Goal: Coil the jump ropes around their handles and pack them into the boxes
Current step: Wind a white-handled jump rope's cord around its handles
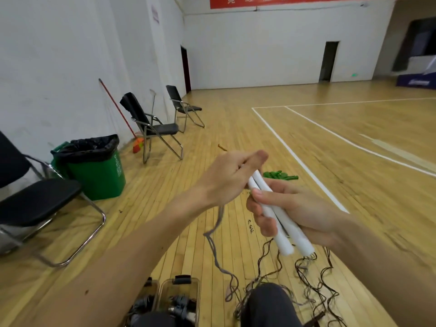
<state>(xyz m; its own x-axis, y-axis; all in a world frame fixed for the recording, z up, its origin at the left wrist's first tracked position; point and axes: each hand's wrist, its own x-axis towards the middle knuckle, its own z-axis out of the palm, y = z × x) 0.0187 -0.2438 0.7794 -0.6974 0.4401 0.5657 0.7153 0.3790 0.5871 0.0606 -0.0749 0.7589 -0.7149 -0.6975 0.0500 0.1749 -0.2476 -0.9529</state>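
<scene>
A sports hall with white walls and a pale wooden floor [330, 142] marked with white court lines; the person sits low, knees at the bottom edge of the view. At far left stands a black folding chair [35, 201], and just past it a green plastic bin with a black liner [99, 171], both well apart from the work.

Near the bottom, two clear plastic boxes [180, 293] lie open on the floor beside the knee. Dark coiled ropes already sit inside, so they are probably kept close for quick packing.

The left hand [231, 175] is raised at the upper end of the handles, its fingers closed in a pinch on the thin grey-brown jump rope cord [215, 232]. The cord hangs slack from under the hand and trails in loose tangles on the floor. Holding it high likely takes up slack for the first turn.

The two white cylindrical handles [280, 223] lie side by side, touching, clamped as one core by the curled fingers of the right hand [299, 206]. No coil shows on them yet, so winding seems barely begun.

Beyond the hands, a green bundled jump rope [280, 175] rests on the floor.
</scene>
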